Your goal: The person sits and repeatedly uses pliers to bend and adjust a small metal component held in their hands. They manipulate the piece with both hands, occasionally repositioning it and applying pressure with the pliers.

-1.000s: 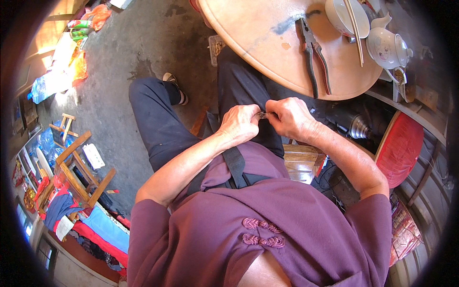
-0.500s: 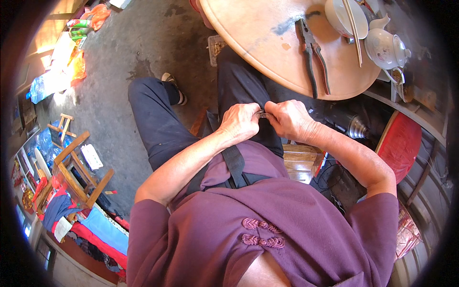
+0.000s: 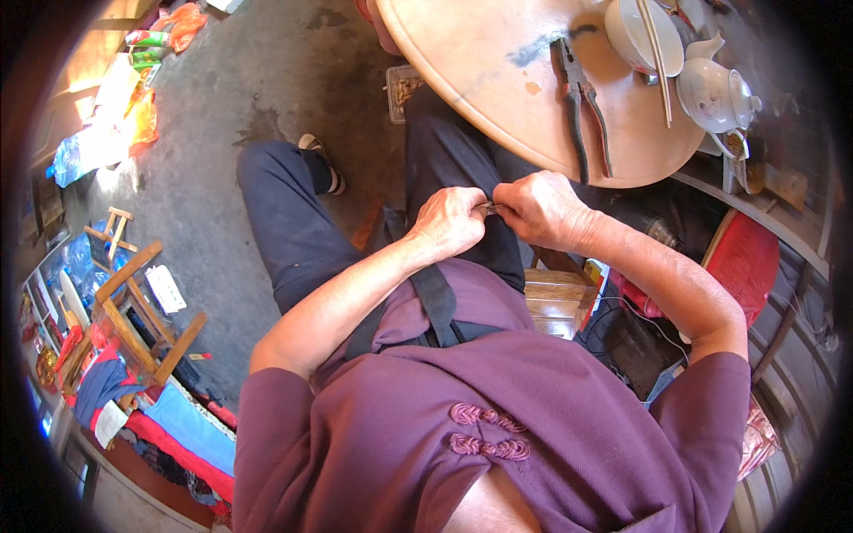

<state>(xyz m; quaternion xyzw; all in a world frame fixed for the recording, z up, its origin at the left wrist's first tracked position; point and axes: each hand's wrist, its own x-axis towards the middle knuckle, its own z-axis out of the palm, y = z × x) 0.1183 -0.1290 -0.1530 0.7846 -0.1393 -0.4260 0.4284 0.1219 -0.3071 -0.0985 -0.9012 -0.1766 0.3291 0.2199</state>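
Note:
My left hand (image 3: 450,222) and my right hand (image 3: 542,210) meet above my lap, fingers pinched closed. Between their fingertips shows a small thin metal piece (image 3: 486,207), gripped from both sides. Most of it is hidden by the fingers, so its kind does not show. Just beyond my right hand, a pair of pliers (image 3: 577,102) with dark handles lies on the round wooden table (image 3: 462,67), touched by neither hand.
A white bowl (image 3: 627,40) with chopsticks (image 3: 657,67) across it and a white teapot (image 3: 718,96) stand on the table's right side. A red round stool (image 3: 745,266) is at right. Wooden stools (image 3: 133,302) and plastic bags (image 3: 98,142) lie left. A tub (image 3: 402,91) sits under the table's edge.
My right hand and forearm have risen slightly and the right elbow has shifted outward. Both hands keep their grip on the small metal piece.

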